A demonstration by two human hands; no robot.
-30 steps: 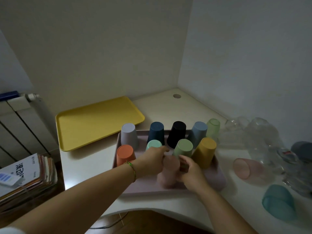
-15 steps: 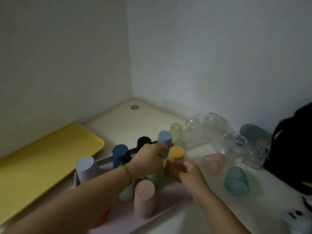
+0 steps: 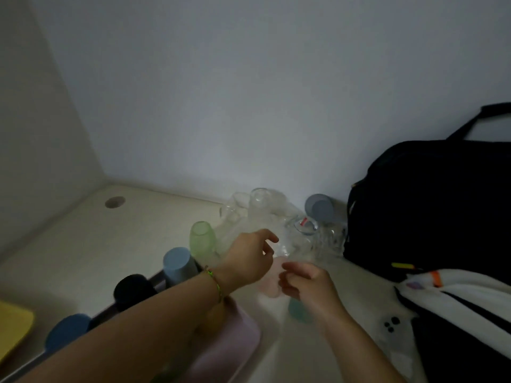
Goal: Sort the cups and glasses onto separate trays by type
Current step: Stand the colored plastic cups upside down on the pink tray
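Note:
My left hand (image 3: 250, 258) hovers with spread fingers over a pink cup (image 3: 269, 283) lying on its side, just in front of a heap of clear glasses (image 3: 276, 222). My right hand (image 3: 307, 283) is beside it, fingers loosely curled, holding nothing that I can see; a teal cup (image 3: 298, 313) lies partly hidden under it. On the pink tray (image 3: 237, 335) at lower left stand upside-down cups: light blue (image 3: 177, 264), black (image 3: 132, 290), dark blue (image 3: 66, 331). A green cup (image 3: 201, 243) stands by the tray's far corner. A grey-blue cup (image 3: 320, 207) lies behind the glasses.
A black bag (image 3: 431, 205) fills the right side against the wall. A white and black garment (image 3: 453, 302) and a white phone (image 3: 392, 327) lie at lower right. A corner of the yellow tray (image 3: 13, 324) shows at far left. A cable hole (image 3: 114, 202) is in the desk's back corner.
The view has swung right. Both hands left the cups on the pink tray and moved right to the pink cup lying by the glasses.

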